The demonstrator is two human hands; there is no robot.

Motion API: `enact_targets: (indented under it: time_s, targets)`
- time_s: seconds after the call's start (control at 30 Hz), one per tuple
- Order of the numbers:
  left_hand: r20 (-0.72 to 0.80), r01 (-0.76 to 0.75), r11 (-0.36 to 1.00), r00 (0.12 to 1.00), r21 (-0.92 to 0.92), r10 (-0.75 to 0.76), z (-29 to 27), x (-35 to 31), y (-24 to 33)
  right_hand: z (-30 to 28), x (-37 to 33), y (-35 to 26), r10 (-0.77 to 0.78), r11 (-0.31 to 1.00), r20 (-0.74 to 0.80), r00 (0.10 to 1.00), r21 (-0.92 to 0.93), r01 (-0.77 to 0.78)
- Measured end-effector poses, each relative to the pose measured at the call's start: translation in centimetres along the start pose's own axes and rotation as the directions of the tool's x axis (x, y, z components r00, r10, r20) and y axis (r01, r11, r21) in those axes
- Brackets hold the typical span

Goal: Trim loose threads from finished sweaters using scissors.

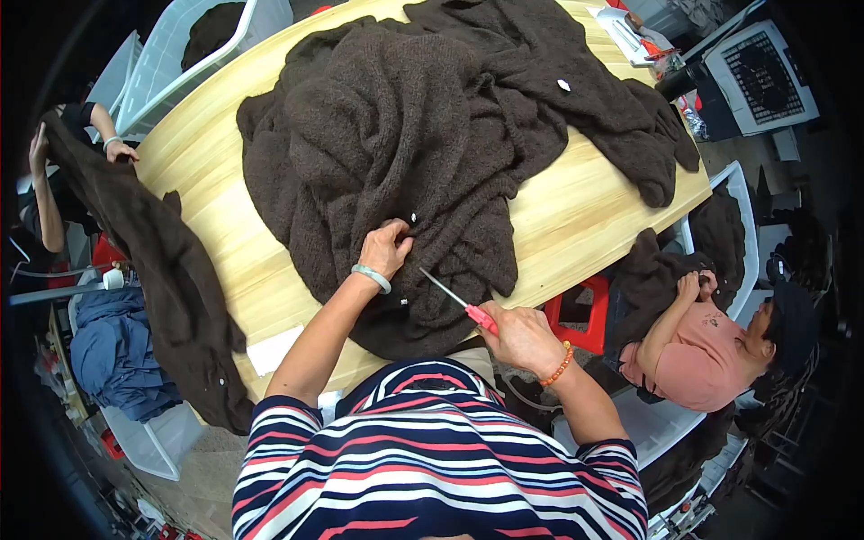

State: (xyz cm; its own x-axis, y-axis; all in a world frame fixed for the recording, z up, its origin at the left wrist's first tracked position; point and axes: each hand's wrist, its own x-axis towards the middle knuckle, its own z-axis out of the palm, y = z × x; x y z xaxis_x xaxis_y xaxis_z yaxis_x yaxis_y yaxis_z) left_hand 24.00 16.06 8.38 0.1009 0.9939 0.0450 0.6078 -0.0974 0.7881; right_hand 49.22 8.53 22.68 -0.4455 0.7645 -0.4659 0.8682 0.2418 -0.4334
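Note:
A large dark brown knit garment (387, 117) lies heaped in folds over the table in front of me. My left hand (385, 248), with a pale bangle at its wrist, has its fingers curled and pinching the knit at the near part of the heap. Just beyond those fingertips sits a small white piece (413, 217) on the fabric. My right hand (522, 339) grips a pink-handled tool with a slender pointed metal blade (445, 289). Its tip points up and left, over the knit close to my left hand. Whether the blade is single or paired I cannot tell.
The light wooden table (576, 225) curves around the heap. At left a person's hand (121, 150) rests near more brown knit (171, 261). At right a person in pink (697, 360) handles brown fabric beside a red stool (585, 315). White bins (153, 445) stand around.

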Motion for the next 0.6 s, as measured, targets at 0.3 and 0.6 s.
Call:
enact_targets:
  time_s: [0.3, 0.6]
  targets:
    - [-0.05, -0.264, 0.933, 0.958, 0.243, 0.284, -1.6, -6.9, 3.4, 1.7, -1.6, 1.2, -0.074, 0.981, -0.184, 0.98, 0.161, 0.104]
    - [-0.076, -0.137, 0.989, 0.987, 0.059, 0.141, 0.6, -6.4, -0.9, 1.8, -2.6, 0.3, -0.097, 0.995, 0.039, 0.995, 0.01, 0.096]
